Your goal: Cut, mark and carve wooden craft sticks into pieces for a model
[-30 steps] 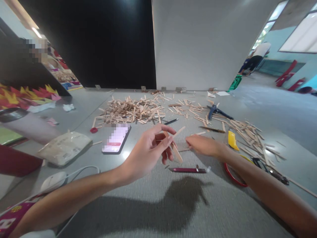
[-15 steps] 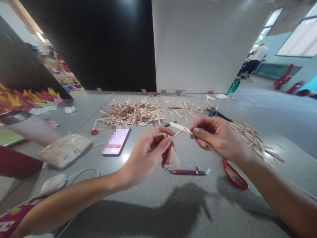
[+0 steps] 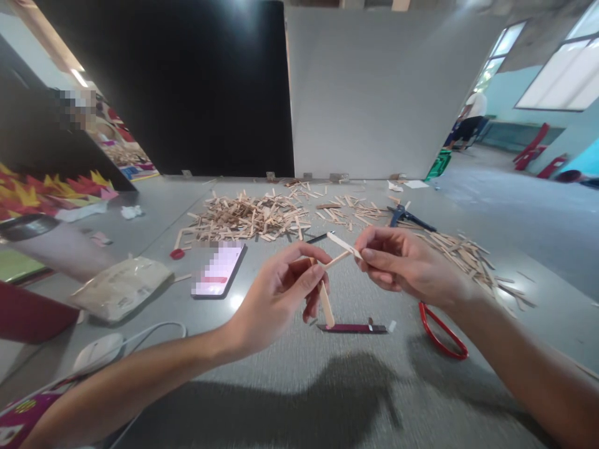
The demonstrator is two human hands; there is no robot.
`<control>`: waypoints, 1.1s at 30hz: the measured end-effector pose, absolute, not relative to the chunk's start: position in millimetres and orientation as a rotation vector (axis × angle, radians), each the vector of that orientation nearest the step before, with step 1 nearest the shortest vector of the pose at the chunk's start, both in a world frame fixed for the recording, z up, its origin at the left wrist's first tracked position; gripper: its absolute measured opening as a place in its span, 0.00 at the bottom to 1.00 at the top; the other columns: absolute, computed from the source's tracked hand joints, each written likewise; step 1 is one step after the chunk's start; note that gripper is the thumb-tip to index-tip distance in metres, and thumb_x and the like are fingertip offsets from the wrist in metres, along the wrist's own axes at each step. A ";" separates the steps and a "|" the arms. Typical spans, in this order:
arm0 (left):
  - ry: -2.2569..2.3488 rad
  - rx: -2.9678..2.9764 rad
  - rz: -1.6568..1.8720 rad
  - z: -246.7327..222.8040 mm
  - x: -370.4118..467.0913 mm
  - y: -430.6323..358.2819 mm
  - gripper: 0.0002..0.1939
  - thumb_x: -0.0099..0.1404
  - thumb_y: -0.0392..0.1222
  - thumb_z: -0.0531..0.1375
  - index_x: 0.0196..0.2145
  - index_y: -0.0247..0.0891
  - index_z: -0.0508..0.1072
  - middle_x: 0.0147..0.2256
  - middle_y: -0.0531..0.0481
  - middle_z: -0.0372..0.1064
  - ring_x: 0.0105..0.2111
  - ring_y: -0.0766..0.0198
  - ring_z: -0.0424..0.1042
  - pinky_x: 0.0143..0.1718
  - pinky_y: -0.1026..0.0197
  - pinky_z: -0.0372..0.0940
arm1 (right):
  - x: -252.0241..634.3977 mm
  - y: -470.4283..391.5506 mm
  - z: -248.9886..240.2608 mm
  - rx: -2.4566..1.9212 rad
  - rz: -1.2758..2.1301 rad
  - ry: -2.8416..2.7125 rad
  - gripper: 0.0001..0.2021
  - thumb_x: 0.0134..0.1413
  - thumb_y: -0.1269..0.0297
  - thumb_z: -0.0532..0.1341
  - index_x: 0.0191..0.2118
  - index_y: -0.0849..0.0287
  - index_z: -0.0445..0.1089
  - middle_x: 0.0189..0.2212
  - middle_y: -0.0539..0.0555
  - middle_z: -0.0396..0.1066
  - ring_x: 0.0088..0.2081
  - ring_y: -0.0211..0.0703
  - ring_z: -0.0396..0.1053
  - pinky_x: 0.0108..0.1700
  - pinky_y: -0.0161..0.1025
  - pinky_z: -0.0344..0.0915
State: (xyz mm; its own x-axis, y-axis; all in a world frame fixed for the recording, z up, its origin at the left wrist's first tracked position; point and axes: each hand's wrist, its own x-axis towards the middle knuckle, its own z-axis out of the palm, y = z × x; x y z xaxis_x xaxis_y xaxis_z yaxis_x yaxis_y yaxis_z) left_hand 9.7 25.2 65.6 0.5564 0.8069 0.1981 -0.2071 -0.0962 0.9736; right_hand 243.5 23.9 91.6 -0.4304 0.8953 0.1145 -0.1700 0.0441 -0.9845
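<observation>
My left hand [image 3: 285, 287] pinches wooden sticks between thumb and fingers; one flat stick [image 3: 327, 305] hangs below it, and a thin stick [image 3: 337, 260] reaches from its fingertips toward the right. My right hand [image 3: 402, 259] is closed on a pale, whitish stick [image 3: 343, 243] that points up and left and touches or overlaps the thin stick's end. Below the hands lies a dark red cutter knife [image 3: 358, 328] on the grey table [image 3: 262, 399]. Red handles [image 3: 442, 337] lie near my right forearm.
A big pile of wood pieces [image 3: 253, 215] lies behind my left hand, and more sticks [image 3: 468, 259] lie at right. Dark pliers [image 3: 407, 217], a phone [image 3: 218, 269], a plastic bag [image 3: 124, 288] and a white mouse [image 3: 99, 352] are around. Upright panels [image 3: 365, 93] stand behind.
The whitish stick in my right hand has tilted more steeply downward to the right. The stick hanging from my left hand has swung slightly left, its lower end now over the cutter knife.
</observation>
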 end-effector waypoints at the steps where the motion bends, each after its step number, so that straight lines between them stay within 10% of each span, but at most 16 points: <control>1: 0.535 1.413 0.921 65.7 9.8 25.2 0.13 0.75 0.51 0.65 0.41 0.39 0.71 0.30 0.56 0.71 0.20 0.72 0.67 0.20 0.69 0.66 | 244.1 23.4 92.9 -0.788 1.578 -1.422 0.13 0.60 0.59 0.75 0.34 0.60 0.75 0.27 0.47 0.73 0.20 0.27 0.58 0.17 0.26 0.52; 33: 0.208 1.505 0.958 61.4 5.2 18.6 0.05 0.79 0.43 0.62 0.48 0.41 0.71 0.35 0.53 0.73 0.30 0.71 0.73 0.33 0.69 0.72 | 229.7 -5.2 95.1 -0.852 1.419 -1.720 0.08 0.68 0.62 0.66 0.39 0.60 0.78 0.21 0.45 0.65 0.19 0.31 0.58 0.20 0.30 0.57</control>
State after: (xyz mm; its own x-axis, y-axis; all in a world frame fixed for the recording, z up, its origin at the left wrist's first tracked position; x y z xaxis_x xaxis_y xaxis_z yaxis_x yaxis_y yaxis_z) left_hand 5.2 18.6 61.4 0.6354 0.6389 0.4335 -0.4010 -0.2067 0.8924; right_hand 229.7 -5.2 95.1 -0.5081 0.8519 0.1271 0.0372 0.1692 -0.9849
